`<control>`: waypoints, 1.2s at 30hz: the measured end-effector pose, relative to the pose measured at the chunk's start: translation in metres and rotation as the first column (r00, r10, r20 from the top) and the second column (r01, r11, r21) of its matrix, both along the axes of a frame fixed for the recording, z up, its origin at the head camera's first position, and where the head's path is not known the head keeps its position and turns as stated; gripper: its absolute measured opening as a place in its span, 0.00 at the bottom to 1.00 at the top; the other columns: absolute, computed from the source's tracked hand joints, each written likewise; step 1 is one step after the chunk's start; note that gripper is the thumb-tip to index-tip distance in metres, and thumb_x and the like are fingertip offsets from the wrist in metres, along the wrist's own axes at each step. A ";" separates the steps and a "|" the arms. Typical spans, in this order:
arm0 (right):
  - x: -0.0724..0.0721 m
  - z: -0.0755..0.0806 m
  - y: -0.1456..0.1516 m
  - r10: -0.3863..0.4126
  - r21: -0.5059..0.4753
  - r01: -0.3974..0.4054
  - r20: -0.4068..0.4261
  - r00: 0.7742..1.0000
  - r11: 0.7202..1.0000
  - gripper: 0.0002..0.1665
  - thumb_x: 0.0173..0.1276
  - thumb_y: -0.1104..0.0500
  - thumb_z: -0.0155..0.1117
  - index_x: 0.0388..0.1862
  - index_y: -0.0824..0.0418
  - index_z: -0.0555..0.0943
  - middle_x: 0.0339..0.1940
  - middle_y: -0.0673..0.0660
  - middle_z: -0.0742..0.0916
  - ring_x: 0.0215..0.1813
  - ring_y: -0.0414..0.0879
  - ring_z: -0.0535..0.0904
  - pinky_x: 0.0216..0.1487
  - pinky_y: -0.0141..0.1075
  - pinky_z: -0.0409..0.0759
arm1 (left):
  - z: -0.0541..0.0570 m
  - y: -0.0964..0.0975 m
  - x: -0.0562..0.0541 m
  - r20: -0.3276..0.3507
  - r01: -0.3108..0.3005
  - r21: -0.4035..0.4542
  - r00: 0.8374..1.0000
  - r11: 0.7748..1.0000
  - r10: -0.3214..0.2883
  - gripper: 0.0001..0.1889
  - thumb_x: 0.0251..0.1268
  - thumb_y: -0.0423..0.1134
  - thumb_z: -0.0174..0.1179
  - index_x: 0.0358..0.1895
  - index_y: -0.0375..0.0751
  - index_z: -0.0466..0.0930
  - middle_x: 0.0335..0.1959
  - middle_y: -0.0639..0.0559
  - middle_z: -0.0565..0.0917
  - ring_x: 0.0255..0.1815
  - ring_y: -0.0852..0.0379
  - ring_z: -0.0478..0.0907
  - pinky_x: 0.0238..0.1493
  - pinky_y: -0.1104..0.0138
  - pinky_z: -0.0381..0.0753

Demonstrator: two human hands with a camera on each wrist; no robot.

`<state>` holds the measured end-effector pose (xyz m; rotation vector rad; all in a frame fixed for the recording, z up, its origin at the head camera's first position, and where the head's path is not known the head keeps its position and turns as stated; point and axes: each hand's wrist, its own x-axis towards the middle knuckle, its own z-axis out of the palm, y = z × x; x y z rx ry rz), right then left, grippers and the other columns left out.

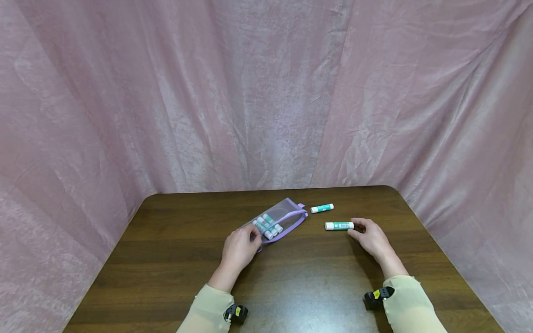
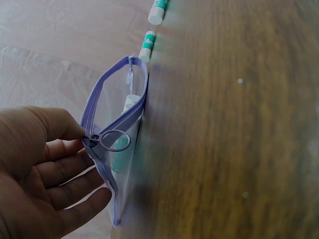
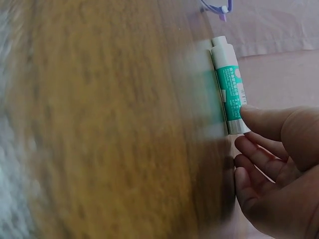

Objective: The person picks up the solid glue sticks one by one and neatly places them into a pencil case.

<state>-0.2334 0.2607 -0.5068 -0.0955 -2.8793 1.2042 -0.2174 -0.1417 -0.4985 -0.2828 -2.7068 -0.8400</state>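
A see-through pouch point(image 1: 285, 206) with a purple zipper lies on the table, its mouth gaping. Inside it are several white-and-green glue sticks point(image 1: 268, 225). My left hand point(image 1: 240, 245) pinches the pouch's near corner between thumb and forefinger, beside the zipper slider point(image 2: 93, 139) and its ring; the other fingers lie loosely behind the pouch. To the right, a glue stick point(image 1: 339, 225) lies on its side, its white cap towards the pouch. My right hand point(image 1: 370, 238) holds that stick at its bottom end, thumb point(image 3: 259, 122) on the label's edge, with the remaining fingers bent below.
Another glue stick point(image 1: 322, 208) lies farther back, close to the pouch's right end. The brown wooden table point(image 1: 179, 259) has rounded back corners. Pink curtains point(image 1: 258, 92) hang behind it and at both sides.
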 end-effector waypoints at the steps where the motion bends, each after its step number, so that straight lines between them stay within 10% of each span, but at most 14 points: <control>1: 0.000 0.000 0.000 0.001 0.003 -0.001 -0.003 1.000 1.000 0.29 0.80 0.58 0.70 0.73 0.72 0.78 0.69 0.75 0.80 0.71 0.70 0.75 0.73 0.66 0.69 | 0.000 0.000 0.000 0.000 0.000 0.001 1.000 1.000 0.000 0.06 0.65 0.37 0.73 0.34 0.49 0.85 0.32 0.54 0.87 0.28 0.53 0.80 0.34 0.53 0.80; 36: 0.001 -0.006 0.001 0.000 0.074 0.004 -0.049 0.999 0.997 0.25 0.80 0.56 0.70 0.67 0.71 0.83 0.69 0.77 0.80 0.71 0.74 0.75 0.70 0.67 0.71 | 0.001 -0.001 0.001 -0.012 0.007 -0.013 1.000 1.000 -0.007 0.06 0.64 0.36 0.73 0.33 0.49 0.84 0.31 0.56 0.86 0.29 0.52 0.81 0.35 0.53 0.81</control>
